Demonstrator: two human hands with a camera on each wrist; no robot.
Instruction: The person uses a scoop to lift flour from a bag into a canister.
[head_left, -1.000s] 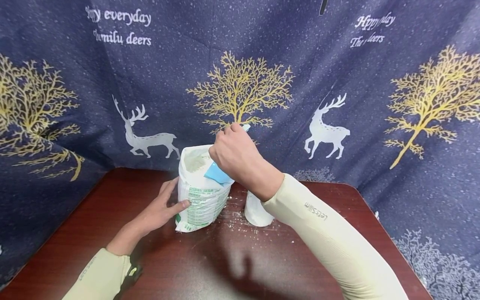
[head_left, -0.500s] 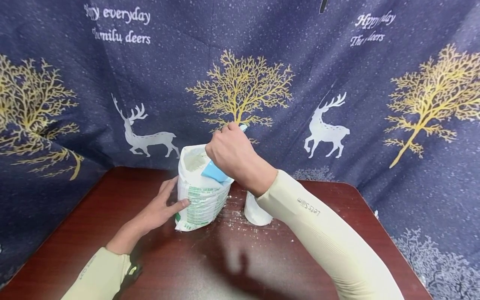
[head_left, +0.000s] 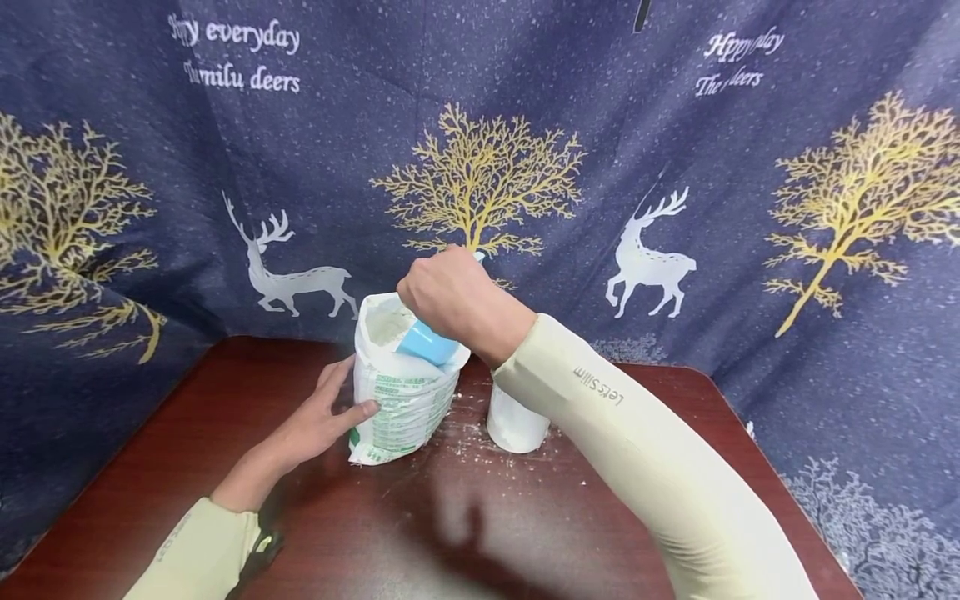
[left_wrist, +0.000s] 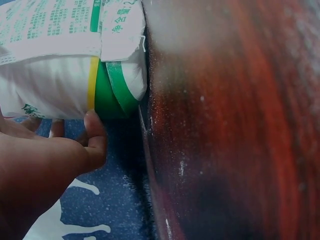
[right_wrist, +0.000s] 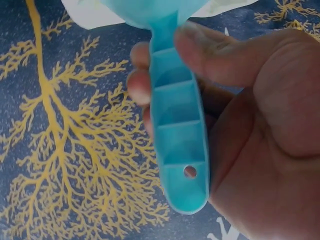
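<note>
A white bag with green print stands upright on the table, its top open, with white powder inside. My left hand rests against the bag's left side, thumb toward the front; the left wrist view has its fingertips touching the lower bag near the green and yellow bands. Over the bag's mouth my right hand grips the handle of a light blue scoop, whose bowl sits tilted inside the opening. Up close, the ribbed scoop handle lies between thumb and fingers.
Right of the bag stands a white cylindrical container, its upper part hidden by my right forearm. Spilled powder specks the dark red wooden table between them. Behind hangs a dark blue cloth with deer and trees.
My right hand and the scoop have shifted left over the bag's mouth, and more of the scoop's bowl shows. The left hand and the bag stay in place.
</note>
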